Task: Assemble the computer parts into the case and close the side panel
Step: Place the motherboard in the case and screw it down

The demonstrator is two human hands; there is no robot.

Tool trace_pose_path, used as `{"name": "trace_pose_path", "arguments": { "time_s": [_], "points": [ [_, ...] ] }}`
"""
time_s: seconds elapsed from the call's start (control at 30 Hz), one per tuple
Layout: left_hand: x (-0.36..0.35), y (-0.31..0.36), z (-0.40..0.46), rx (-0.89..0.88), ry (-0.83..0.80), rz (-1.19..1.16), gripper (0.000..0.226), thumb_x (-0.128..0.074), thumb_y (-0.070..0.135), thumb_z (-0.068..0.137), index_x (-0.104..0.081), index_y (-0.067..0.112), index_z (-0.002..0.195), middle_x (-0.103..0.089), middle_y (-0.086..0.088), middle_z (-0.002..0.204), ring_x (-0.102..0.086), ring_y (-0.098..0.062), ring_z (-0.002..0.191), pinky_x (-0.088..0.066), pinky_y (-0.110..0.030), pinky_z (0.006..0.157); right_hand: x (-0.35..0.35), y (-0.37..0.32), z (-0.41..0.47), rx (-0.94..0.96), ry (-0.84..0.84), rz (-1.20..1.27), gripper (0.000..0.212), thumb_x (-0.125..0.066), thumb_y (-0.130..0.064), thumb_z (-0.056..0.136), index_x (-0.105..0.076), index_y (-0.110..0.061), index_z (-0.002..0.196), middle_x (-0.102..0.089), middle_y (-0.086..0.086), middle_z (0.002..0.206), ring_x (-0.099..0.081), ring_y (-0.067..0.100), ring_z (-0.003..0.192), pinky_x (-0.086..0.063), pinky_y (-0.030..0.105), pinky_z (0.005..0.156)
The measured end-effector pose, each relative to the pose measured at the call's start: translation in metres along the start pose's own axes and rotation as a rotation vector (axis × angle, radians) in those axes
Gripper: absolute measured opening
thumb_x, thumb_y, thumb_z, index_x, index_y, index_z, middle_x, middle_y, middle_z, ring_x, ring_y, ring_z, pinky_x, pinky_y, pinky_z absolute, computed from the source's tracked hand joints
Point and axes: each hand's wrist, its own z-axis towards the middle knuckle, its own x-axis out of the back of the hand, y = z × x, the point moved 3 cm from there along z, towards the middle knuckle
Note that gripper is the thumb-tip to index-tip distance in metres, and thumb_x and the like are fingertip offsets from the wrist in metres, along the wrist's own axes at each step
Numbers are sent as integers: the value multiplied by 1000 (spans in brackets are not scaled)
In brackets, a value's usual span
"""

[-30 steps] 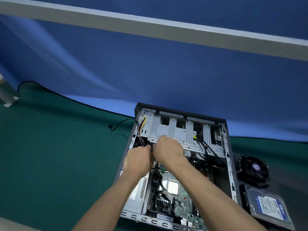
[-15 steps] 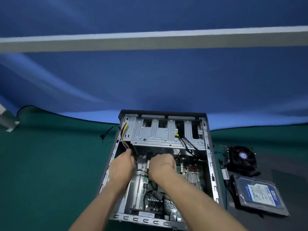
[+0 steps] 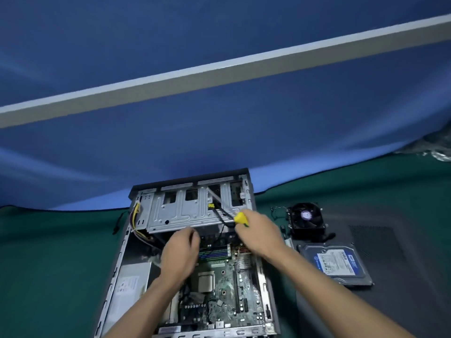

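Right hand (image 3: 258, 234) moved right from the left hand (image 3: 181, 252) — pinching yellow connector (image 3: 240, 218), left fingers loosely curled over open case (image 3: 247, 178), holding nothing.

Person, head view: two bare forearms enter from the lower edge, each ending in a bare hand, the left hand (image 3: 180, 252) and the right hand (image 3: 260, 234). No sleeve, glove, watch, ring or band shows on either arm from the frame edge to the fingers; the forearms are slim and taper to the wrists. Fingertips and nails are too blurred to describe.
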Motion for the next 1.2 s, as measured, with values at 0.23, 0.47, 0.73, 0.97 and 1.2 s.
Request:
{"name": "trace_pose_path", "arguments": {
  "time_s": [0.23,0.47,0.73,0.97,1.2],
  "points": [
    [-48,90,6,-121,-84,23,38,-46,28,94,-32,25,59,-41,9,51,-36,0,47,-19,-18,46,20,94,4,-368,230,518,25,-70,-22,81,-56,-11,64,-45,4,53,-40,20,54,-34,29,56],
    [-80,118,9,-78,-31,-18,48,-52,30,93,-24,21,54,-33,7,45,-35,-17,46,-22,-30,47,-17,142,12,-653,236,555,19,-61,-24,83,-65,-10,70,-55,2,48,-55,25,48,-51,33,60],
    [-88,116,11,-50,28,-40,50,-49,29,94,-19,23,55,-26,8,43,-24,-8,40,-17,-30,47,-58,151,23,-808,203,394,16,-59,-27,86,-67,-18,96,-70,7,96,-65,28,88,-43,26,68],
    [-89,115,11,-53,22,-29,50,-50,27,94,-18,24,55,-23,8,43,-22,-8,39,-18,-29,46,-68,156,24,-785,174,323,22,-66,-32,84,-63,-20,102,-69,5,100,-64,28,91,-44,27,70],
    [-90,115,11,-73,27,-58,51,-52,22,94,-19,24,55,-24,9,43,-20,-8,40,-17,-24,42,-72,158,26,-722,177,251,16,-63,-25,86,-59,-21,100,-69,4,96,-64,28,89,-48,30,74]
  ]
}}
